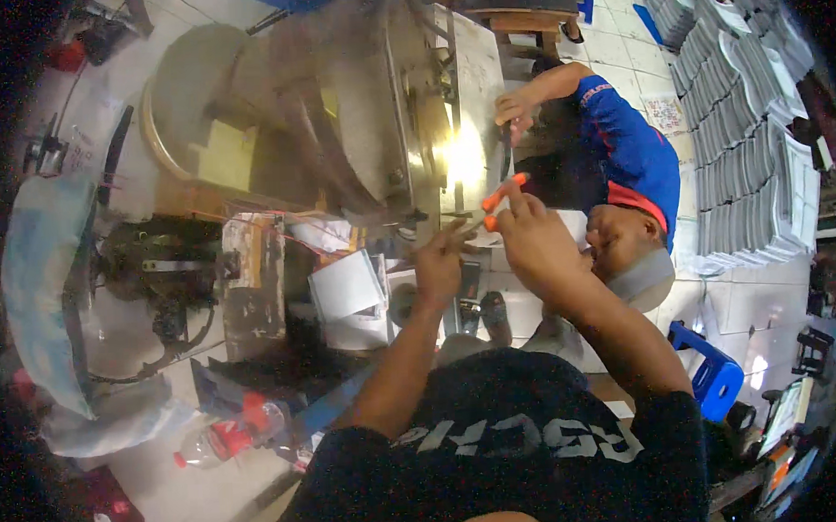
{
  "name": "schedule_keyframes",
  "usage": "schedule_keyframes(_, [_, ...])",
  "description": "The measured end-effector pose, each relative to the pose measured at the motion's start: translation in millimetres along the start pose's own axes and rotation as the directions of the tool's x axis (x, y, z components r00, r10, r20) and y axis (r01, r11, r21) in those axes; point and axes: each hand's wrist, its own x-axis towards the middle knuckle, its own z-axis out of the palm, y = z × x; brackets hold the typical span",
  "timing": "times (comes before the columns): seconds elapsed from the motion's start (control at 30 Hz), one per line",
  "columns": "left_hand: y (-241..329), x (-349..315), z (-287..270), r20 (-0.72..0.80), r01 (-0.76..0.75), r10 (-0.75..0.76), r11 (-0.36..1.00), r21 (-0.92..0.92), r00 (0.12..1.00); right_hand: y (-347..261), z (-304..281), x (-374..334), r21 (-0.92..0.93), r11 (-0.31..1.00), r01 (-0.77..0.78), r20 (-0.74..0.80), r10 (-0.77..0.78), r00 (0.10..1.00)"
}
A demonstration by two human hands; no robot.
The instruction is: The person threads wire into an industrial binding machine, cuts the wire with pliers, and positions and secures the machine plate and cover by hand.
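Note:
My right hand (pixel 537 242) is closed round a hand tool with orange grips (pixel 503 194); its exact kind does not show clearly. Just to the left, my left hand (pixel 440 267) has its fingers bent together by the tool's greyish end, at the lower edge of a large metal machine (pixel 365 105). Whatever those fingers pinch is too small and blurred to name. A bright light (pixel 463 156) shines on the machine's side above my hands. On the right a co-worker in a blue shirt (pixel 629 140) leans in close, one hand (pixel 516 112) on a dark, thin part.
White boxes or pads (pixel 346 287) sit below the machine, left of my left forearm. A dark motor-like unit (pixel 162 263) stands further left. A clear bottle with red parts (pixel 234 437) lies lower left. Tall paper stacks (pixel 745 163) and a blue plastic stool (pixel 719 383) stand right.

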Motion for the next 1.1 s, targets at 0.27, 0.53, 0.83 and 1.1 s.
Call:
schedule_keyframes(0.27, [3,-9,-7,0.037,-0.192,0.190,0.976,0.106,0.981,7,-9,34,-0.117,0.907,0.405,-0.004,-0.408,0.913])
schedule_keyframes(0.53, [31,-19,-19,0.161,-0.260,0.224,0.931,0.257,0.961,11,-19,51,0.059,0.799,0.598,0.000,-0.599,0.801])
schedule_keyframes(0.83, [31,-23,-42,0.238,-0.082,0.008,0.949,0.303,0.971,-5,-7,62,0.446,0.792,0.418,0.229,-0.552,0.802])
schedule_keyframes(1.1, [32,-16,-56,0.260,-0.294,0.190,0.839,0.458,0.947,-14,-11,57,0.322,0.916,0.240,0.342,-0.349,0.872])
